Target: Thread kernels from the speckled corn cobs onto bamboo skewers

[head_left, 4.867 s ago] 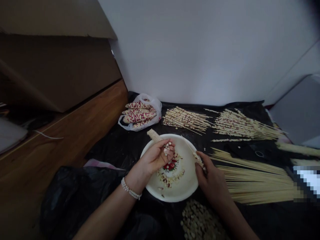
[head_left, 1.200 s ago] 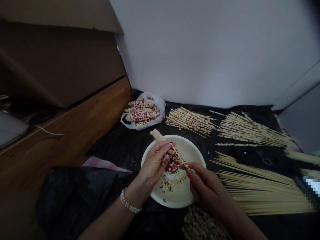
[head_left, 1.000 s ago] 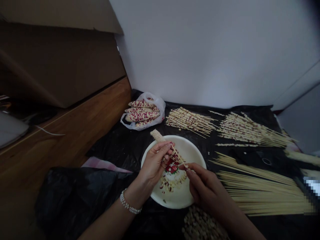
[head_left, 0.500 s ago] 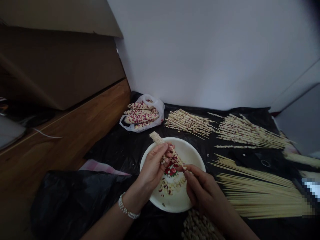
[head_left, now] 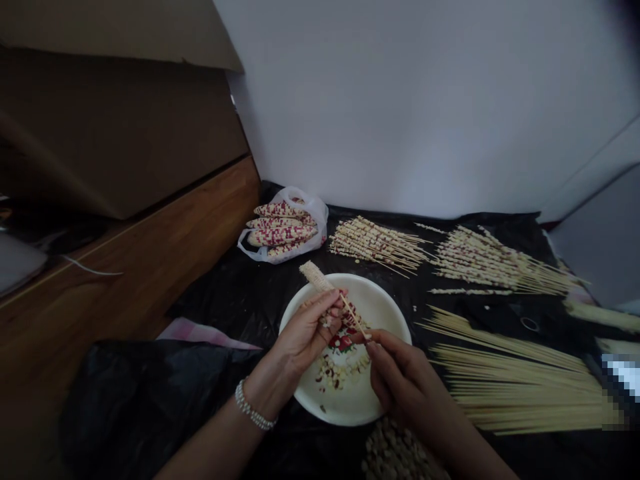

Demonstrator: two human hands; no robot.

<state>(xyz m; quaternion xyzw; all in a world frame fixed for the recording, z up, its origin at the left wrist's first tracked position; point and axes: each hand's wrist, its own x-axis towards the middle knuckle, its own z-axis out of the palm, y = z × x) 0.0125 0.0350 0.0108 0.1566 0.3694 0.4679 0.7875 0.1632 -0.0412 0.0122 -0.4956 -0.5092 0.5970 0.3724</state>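
Over a white bowl (head_left: 385,300), my left hand (head_left: 307,330) is wrapped round a corn cob (head_left: 314,275), whose bare pale end sticks out at the upper left. A thin wooden skewer (head_left: 353,315) runs from beside the left fingers to my right hand (head_left: 400,367), which pinches its lower end between thumb and forefinger. Something small and pale shows at that pinch, too small to tell. Loose cream and dark red kernels (head_left: 340,373) lie in the bowl, which has a red and green print on its bottom.
A plastic bag of speckled cobs (head_left: 283,235) lies behind the bowl. Two piles of kernel-threaded skewers (head_left: 373,241) are at the back right, with bare skewers (head_left: 520,387) nearer. Black sheeting (head_left: 215,293) covers the surface; a cardboard box (head_left: 120,127) stands left.
Both hands keep their grips, with only slight shifts of the left hand and skewer. The whole view has moved very slightly.
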